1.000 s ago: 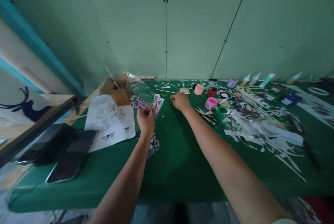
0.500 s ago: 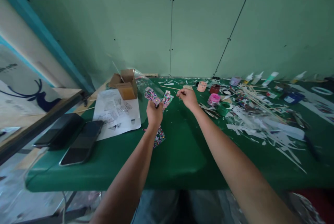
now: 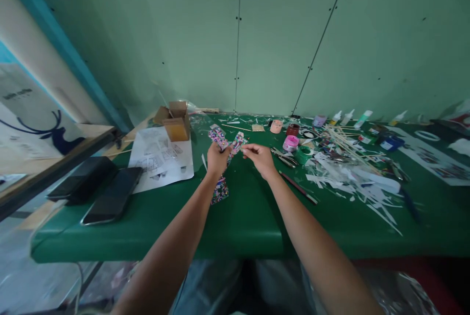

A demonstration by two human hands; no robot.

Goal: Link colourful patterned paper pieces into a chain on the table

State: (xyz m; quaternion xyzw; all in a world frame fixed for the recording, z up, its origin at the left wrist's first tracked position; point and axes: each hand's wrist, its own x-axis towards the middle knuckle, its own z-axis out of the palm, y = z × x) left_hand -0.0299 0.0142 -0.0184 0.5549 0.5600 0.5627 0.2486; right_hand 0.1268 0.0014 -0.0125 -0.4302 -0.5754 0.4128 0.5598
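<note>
My left hand [image 3: 217, 159] is closed around a colourful speckled cut-out [image 3: 238, 142] whose two upper arms spread above my fingers. A lower part in the same pink, black and green pattern [image 3: 220, 191] shows beneath my wrist; whether it is one piece with the rest is hidden. My right hand [image 3: 261, 159] is pinched at the right arm's edge. Anything between those fingertips is too small to make out. Under my right forearm lies a dark red pencil-like stick [image 3: 298, 187], with pliers [image 3: 284, 158] just beyond it.
Left of my hands are printed paper sheets [image 3: 161, 158], a small cardboard box [image 3: 178, 128] and a phone [image 3: 112, 197]. Toward the right stand a pink paint jar [image 3: 291, 143] and a green one [image 3: 303, 155], near paper strips [image 3: 352, 178], wooden sticks [image 3: 348, 144] and glue bottles [image 3: 363, 119].
My right hand has come left and down to the cut-out's edge. My left hand keeps its hold. The view has shifted slightly, and the dark red stick now shows.
</note>
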